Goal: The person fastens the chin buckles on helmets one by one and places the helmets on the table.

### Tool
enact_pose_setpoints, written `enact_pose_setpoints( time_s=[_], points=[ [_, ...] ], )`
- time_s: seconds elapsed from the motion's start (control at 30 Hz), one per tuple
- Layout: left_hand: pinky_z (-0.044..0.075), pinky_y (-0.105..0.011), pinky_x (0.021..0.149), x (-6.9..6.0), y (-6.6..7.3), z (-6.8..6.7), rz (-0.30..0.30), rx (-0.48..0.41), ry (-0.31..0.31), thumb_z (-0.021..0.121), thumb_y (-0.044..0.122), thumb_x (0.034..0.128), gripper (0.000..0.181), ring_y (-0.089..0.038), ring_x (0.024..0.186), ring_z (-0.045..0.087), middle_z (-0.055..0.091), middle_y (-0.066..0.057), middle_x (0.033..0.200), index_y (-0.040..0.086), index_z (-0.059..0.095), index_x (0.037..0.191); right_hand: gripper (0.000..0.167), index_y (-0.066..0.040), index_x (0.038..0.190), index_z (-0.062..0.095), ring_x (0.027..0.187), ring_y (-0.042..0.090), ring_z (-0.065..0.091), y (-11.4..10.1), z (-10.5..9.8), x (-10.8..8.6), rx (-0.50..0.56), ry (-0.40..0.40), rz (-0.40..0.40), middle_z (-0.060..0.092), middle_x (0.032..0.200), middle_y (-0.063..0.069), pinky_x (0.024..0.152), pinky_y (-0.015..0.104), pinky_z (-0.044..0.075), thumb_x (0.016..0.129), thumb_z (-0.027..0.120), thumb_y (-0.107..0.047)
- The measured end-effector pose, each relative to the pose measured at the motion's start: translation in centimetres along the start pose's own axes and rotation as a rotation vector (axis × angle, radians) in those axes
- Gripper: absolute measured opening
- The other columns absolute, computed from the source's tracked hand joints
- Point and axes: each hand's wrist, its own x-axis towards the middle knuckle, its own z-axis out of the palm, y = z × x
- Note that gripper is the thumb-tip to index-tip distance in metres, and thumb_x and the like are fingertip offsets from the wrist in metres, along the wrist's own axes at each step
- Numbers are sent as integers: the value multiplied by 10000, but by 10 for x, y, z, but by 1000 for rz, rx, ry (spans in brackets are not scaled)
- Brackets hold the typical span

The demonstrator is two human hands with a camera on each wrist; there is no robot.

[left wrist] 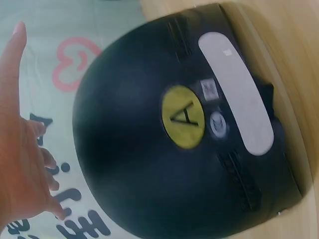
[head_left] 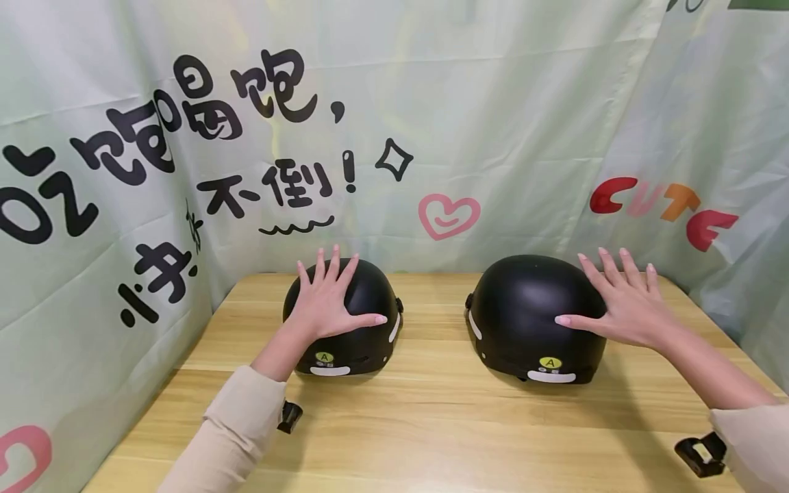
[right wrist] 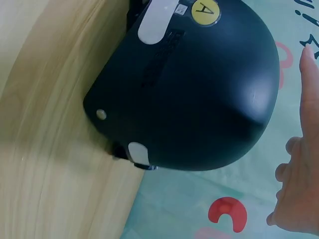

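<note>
Two matte black helmets stand side by side on a wooden table. On the left helmet [head_left: 370, 294], a yellow round "A" sticker [left wrist: 183, 117] and a white strip [left wrist: 237, 92] show up close in the left wrist view. My left hand [head_left: 323, 305] is spread in front of and over it, apart from its shell in the left wrist view. The right helmet [head_left: 524, 308] has the same sticker and strip. My right hand [head_left: 635, 308] spreads its fingers by that helmet's right side, with a gap to the shell in the right wrist view. Neither hand holds anything.
The wooden table [head_left: 425, 424] reaches a pale printed cloth [head_left: 524, 123] that hangs behind and along both sides. Black lettering, a pink heart [head_left: 449, 216] and a coloured "CUTE" print mark it. Black wrist mounts [head_left: 701, 455] hang under both sleeves.
</note>
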Motion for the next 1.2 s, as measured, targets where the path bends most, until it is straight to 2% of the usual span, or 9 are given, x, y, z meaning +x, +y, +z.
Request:
enact_pose_setpoints(
  time_s=[0.1, 0.2, 0.3, 0.37, 0.53, 0.73, 0.87, 1.03, 1.2],
  points=[
    [-15, -652, 1090, 0, 7, 0, 32, -22, 24, 505, 816, 667, 1117, -415, 1424, -43, 15, -174, 1562, 180, 131, 1505, 1109, -138, 1502, -25, 1382, 438, -189, 4, 0, -4, -16, 16, -8, -2, 1520, 286, 1043, 648, -168, 746, 609, -644],
    [3, -614, 1116, -1, 15, 2, 76, -66, 40, 335, 931, 614, 1188, -401, 1428, -33, 29, -170, 1562, 168, 138, 1504, 1118, -139, 1500, -36, 1384, 435, -185, 8, -1, -7, -27, 20, -9, -4, 1521, 283, 1044, 648, -167, 743, 616, -639],
    [26, -584, 1133, -2, 23, 3, 111, -108, 47, 148, 979, 548, 1254, -383, 1433, -17, 34, -161, 1563, 168, 125, 1505, 1125, -141, 1500, -39, 1387, 446, -155, 13, -2, -12, -36, 23, -5, 14, 1517, 289, 1048, 648, -157, 738, 624, -636],
    [38, -568, 1141, -2, 30, 4, 130, -123, 49, 112, 975, 541, 1259, -371, 1436, -5, 40, -158, 1563, 167, 118, 1506, 1125, -140, 1501, -37, 1387, 455, -139, 17, -2, -14, -35, 19, -2, 29, 1513, 297, 1050, 648, -154, 737, 629, -631],
    [76, -533, 1153, -1, 45, 9, 168, -110, 45, 198, 951, 598, 1203, -345, 1442, 40, 59, -152, 1563, 164, 124, 1505, 1105, -126, 1502, -18, 1386, 463, -119, 24, -2, -21, -41, 7, 2, 54, 1507, 305, 1053, 653, -133, 751, 625, -620],
    [104, -510, 1157, -1, 62, 22, 164, -92, 20, 497, 803, 695, 1097, -330, 1442, 73, 70, -142, 1563, 172, 115, 1506, 1125, -105, 1499, -18, 1388, 472, -60, 31, 2, -28, -51, 46, 4, 111, 1497, 306, 1057, 662, -99, 742, 631, -625],
    [112, -468, 1167, -5, 71, 36, 159, -152, 12, 569, 741, 701, 1070, -310, 1442, 94, 105, -130, 1562, 163, 154, 1501, 1147, -81, 1498, 2, 1372, 483, 44, 37, 9, -33, -16, 105, -21, 168, 1481, 307, 1085, 637, -48, 721, 677, -587],
    [190, -443, 1154, -9, 82, 54, 146, -266, -29, 586, 709, 716, 1017, -296, 1436, 143, 151, -111, 1558, 175, 201, 1491, 1140, -44, 1494, 52, 1354, 502, 92, 43, 19, -40, 60, 164, -55, 210, 1458, 330, 1111, 589, -74, 705, 730, -511],
    [334, -521, 1063, -11, 93, 69, 93, -362, -94, 585, 687, 740, 983, -336, 1426, 164, 147, -78, 1563, 210, 178, 1496, 1126, -63, 1497, 40, 1314, 539, 153, 47, 29, -45, 122, 147, -19, 214, 1466, 316, 1005, 719, 72, 718, 737, -479]
  ],
)
